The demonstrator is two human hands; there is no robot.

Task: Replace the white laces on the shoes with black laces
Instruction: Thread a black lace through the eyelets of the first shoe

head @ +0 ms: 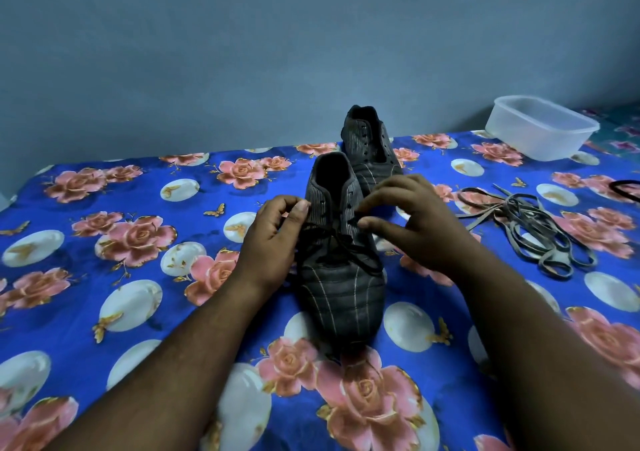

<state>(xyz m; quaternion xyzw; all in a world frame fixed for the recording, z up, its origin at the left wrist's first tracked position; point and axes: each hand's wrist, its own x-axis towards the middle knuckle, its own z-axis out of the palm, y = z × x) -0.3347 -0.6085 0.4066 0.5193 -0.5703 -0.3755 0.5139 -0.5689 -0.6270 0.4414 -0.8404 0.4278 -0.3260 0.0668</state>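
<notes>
A dark striped shoe (341, 288) stands in the middle of the flowered cloth, toe toward me, with a black lace (349, 248) threaded across its lower eyelets. My left hand (273, 232) is at the shoe's left side, thumb and fingers pinched together by the upper eyelets; whether the lace is between them cannot be seen. My right hand (412, 222) hovers at the right side with thumb and fingers curled near the lace. A second shoe (372, 145) without a lace stands behind. The removed pale laces (526, 232) lie in a loose heap at the right.
A translucent plastic tub (540, 126) sits at the back right near the wall. A dark band (627, 189) lies at the right edge. The blue flowered cloth (138, 242) covers the whole surface, which ends at the grey wall.
</notes>
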